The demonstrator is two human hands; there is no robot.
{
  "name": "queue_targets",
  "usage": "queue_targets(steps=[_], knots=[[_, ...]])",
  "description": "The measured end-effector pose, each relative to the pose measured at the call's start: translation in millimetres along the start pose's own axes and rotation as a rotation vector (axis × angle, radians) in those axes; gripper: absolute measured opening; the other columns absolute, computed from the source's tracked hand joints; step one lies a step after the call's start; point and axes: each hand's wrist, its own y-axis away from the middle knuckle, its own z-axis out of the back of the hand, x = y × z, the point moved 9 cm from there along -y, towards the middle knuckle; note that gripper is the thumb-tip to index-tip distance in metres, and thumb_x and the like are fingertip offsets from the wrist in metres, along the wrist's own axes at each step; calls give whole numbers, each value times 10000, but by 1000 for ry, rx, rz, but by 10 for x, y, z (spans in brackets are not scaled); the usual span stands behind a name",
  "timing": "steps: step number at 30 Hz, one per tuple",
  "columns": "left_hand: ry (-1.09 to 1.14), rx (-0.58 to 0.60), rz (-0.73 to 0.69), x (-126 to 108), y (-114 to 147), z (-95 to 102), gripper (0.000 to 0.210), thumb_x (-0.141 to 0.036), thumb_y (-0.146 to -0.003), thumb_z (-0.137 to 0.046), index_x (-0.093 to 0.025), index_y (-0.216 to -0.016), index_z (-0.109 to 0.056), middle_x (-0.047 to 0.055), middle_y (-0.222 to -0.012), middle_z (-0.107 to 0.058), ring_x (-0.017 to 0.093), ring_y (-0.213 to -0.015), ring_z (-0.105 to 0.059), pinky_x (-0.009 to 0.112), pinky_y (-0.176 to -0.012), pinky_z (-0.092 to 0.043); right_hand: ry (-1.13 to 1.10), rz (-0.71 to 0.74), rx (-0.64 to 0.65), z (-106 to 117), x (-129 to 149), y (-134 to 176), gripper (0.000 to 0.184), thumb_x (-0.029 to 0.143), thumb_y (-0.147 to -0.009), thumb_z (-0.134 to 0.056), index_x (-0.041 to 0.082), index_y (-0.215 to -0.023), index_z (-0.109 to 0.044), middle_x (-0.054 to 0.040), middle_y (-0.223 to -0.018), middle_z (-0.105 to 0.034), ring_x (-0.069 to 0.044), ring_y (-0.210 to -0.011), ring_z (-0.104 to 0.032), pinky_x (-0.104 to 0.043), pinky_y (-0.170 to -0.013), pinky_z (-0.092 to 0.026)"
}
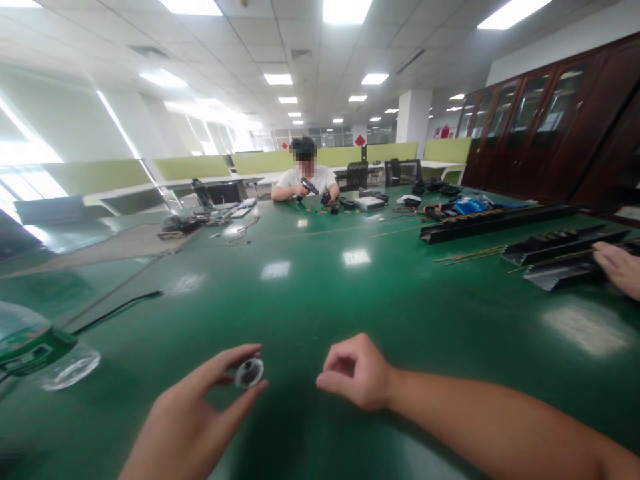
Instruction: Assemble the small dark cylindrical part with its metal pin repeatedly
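Between the thumb and fingers of my left hand (195,407) is a small round piece (249,373), whitish at the rim with a dark centre. Its exact kind I cannot make out. To the right of it, my right hand (356,373) is curled above the green table (320,300), thumb bent toward the forefinger. Whatever that hand may hold is hidden by its fingers. The two hands are apart from each other.
A clear plastic bottle (45,353) with a green label lies at left, near a black cable (117,312). Black metal channels (480,225) and thin rods (475,254) lie at right, beside another person's hand (620,267). Across the table a person (320,179) holds a dark power tool (309,187).
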Motion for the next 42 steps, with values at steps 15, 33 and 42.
queue_targets(steps=[15, 33, 42], knots=[[228, 287, -124, -120, -134, -958, 221, -306, -850, -658, -311, -1070, -674, -22, -1028, -681, 165, -930, -644, 278, -839, -515, 180, -138, -89, 65, -211, -31, 473, 139, -746, -664, 251, -1182, -520, 18, -931, -631, -99, -637, -592, -240, -625, -477], [267, 259, -170, -220, -53, -986, 363, -196, -807, -687, -327, -1141, -629, -40, -1070, -686, 152, -968, -646, 273, -877, -510, 239, -133, -43, 41, -185, -15, 285, 151, -728, -691, 214, -1002, -647, 5, -815, -654, -142, -667, -604, -257, -639, -475], [275, 269, -169, -238, -57, -1006, 344, -179, -799, -678, -307, -1116, -641, -25, -1051, -688, 158, -958, -649, 280, -873, -511, 200, -101, -41, 27, -151, -20, 272, 125, -728, -682, 206, -985, -648, 10, -833, -643, -131, -673, -596, -242, -632, -475]])
